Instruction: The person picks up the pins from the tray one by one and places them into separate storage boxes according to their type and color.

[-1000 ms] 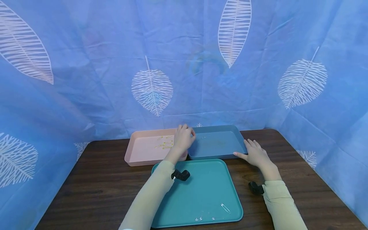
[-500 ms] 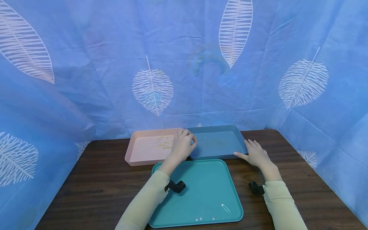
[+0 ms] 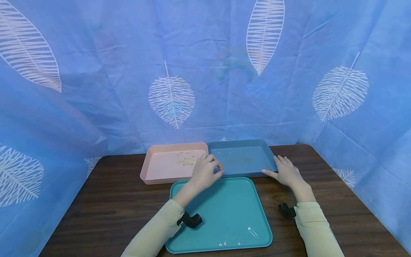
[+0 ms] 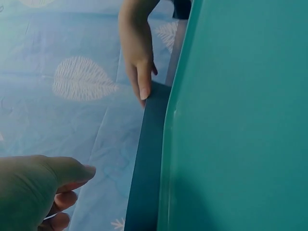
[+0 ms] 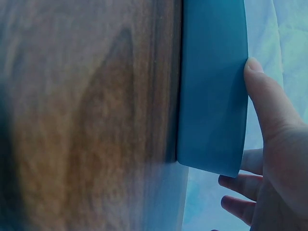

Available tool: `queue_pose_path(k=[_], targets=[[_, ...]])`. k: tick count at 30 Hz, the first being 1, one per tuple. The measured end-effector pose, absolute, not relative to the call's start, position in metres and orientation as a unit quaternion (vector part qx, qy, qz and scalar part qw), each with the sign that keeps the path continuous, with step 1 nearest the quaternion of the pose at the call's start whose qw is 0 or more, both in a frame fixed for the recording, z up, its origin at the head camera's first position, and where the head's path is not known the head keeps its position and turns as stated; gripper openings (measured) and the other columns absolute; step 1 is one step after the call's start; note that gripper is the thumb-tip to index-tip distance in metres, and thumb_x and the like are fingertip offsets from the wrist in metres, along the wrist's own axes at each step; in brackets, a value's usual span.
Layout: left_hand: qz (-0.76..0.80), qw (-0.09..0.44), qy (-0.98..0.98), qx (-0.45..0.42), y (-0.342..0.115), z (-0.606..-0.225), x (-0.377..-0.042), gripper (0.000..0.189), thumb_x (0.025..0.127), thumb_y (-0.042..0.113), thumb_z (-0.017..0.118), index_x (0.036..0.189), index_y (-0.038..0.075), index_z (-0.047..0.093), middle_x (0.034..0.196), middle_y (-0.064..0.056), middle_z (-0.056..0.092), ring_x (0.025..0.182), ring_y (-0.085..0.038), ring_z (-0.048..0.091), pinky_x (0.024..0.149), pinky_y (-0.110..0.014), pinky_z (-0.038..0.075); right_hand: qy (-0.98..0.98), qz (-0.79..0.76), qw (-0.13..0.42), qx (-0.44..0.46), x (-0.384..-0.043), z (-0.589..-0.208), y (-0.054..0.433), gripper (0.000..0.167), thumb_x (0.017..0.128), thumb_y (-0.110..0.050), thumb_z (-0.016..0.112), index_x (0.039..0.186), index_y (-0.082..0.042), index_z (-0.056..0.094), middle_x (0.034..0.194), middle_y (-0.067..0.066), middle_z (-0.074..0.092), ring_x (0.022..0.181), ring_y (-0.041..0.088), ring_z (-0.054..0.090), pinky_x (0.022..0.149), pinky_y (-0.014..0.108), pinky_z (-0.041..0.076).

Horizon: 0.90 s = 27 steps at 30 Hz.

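Note:
My left hand (image 3: 204,174) hovers over the far edge of the teal tray (image 3: 224,210), near the front of the blue tray (image 3: 245,142). Its thumb and bent forefinger come together. In the left wrist view a thin pale sliver shows between the fingers; I cannot tell whether they hold anything. My right hand (image 3: 287,172) rests at the blue tray's front right corner, fingers spread, thumb (image 5: 257,79) touching the rim. A silver safety pin (image 3: 252,232) lies on the teal tray. Yellow pins (image 3: 186,162) lie in the pink tray (image 3: 149,171). Small silver pieces (image 3: 226,154) lie in the blue tray.
All three trays stand on a dark wooden table (image 3: 106,200), with pink and blue side by side behind teal. Small whitish marks (image 3: 222,244) show near the teal tray's front edge. A blue leaf-patterned cloth (image 3: 205,89) hangs behind and at the sides.
My left hand has drawn back towards me and slightly right, from between the pink and blue trays to the teal tray's far edge. The right hand stays at the blue tray's corner.

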<state>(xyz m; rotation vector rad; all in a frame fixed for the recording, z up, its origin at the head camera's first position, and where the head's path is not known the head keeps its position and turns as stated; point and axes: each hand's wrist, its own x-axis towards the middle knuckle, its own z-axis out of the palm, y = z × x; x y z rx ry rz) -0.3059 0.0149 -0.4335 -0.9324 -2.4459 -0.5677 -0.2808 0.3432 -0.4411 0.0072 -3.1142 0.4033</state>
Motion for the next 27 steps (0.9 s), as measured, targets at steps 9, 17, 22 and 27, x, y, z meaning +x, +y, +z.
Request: queue_pose_path(k=[9, 17, 22, 27], targets=[[-0.202, 0.214, -0.875, -0.384, 0.011, -0.434, -0.286, 0.009, 0.084, 0.032, 0.076, 0.079, 0.027, 0.07, 0.092, 0.008, 0.059, 0.076, -0.01, 0.039, 0.069, -0.024, 0.027, -0.992, 0.128, -0.002, 0.003, -0.281, -0.441, 0.343, 0.104, 0.088, -0.07, 0.05, 0.151, 0.009, 0.023, 0.154, 0.036, 0.021, 0.142, 0.055, 0.016, 0.105, 0.076, 0.023], [-0.218, 0.189, -0.853, -0.435, 0.007, -0.433, -0.267, 0.005, 0.084, 0.029, 0.076, 0.082, 0.026, 0.072, 0.09, 0.008, 0.058, 0.08, -0.009, 0.043, 0.073, -0.024, 0.034, -0.992, 0.126, 0.003, 0.002, -0.281, -0.44, 0.342, 0.103, 0.088, -0.068, 0.052, 0.15, 0.009, 0.024, 0.154, 0.036, 0.022, 0.142, 0.054, 0.017, 0.107, 0.074, 0.024], [-0.21, 0.142, -0.84, -0.479, 0.0, -0.432, -0.254, 0.005, 0.085, 0.031, 0.076, 0.087, 0.027, 0.073, 0.093, 0.008, 0.059, 0.084, -0.008, 0.045, 0.076, -0.023, 0.036, -0.992, 0.128, -0.004, 0.002, -0.282, -0.44, 0.342, 0.103, 0.089, -0.068, 0.052, 0.151, 0.009, 0.022, 0.154, 0.036, 0.02, 0.143, 0.054, 0.015, 0.107, 0.074, 0.022], [-0.184, 0.09, -0.833, -0.513, -0.006, -0.432, -0.244, 0.008, 0.086, 0.033, 0.074, 0.091, 0.028, 0.074, 0.097, 0.01, 0.059, 0.084, -0.006, 0.042, 0.079, -0.021, 0.036, -0.991, 0.13, -0.003, 0.003, -0.282, -0.439, 0.342, 0.103, 0.089, -0.068, 0.052, 0.15, 0.009, 0.022, 0.154, 0.036, 0.021, 0.142, 0.054, 0.015, 0.106, 0.075, 0.023]])
